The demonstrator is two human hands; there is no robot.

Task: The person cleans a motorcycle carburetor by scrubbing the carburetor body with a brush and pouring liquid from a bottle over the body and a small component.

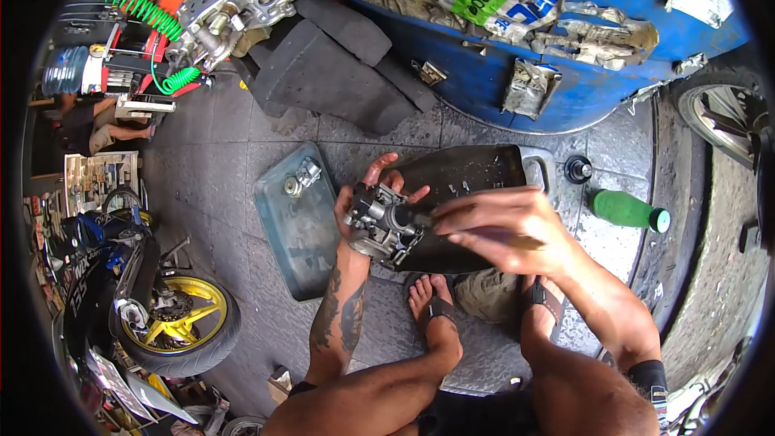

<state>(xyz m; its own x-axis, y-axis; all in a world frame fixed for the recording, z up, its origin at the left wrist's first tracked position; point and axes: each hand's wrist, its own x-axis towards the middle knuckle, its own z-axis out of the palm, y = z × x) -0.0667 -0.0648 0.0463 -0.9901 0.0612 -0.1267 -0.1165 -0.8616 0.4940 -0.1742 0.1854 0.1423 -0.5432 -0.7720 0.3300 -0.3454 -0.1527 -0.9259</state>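
A metal carburetor-like part [383,222] is held up over the left edge of a dark pan [476,169]. My left hand [363,198] grips it from the left and below, fingers around its body. My right hand [504,230] is closed at the part's right side, over the pan, pinching a thin brownish handle; the tool's tip at the part is blurred. Left of the part, a blue-grey tray [303,230] holds a small metal piece [303,178].
A green bottle [626,210] and a black cap-like object [577,169] stand right of the pan. A blue drum [581,97], dark padding [323,77] and an engine [230,12] lie ahead. A motorcycle wheel [182,319] is at left. Another person's legs [113,129] show far left.
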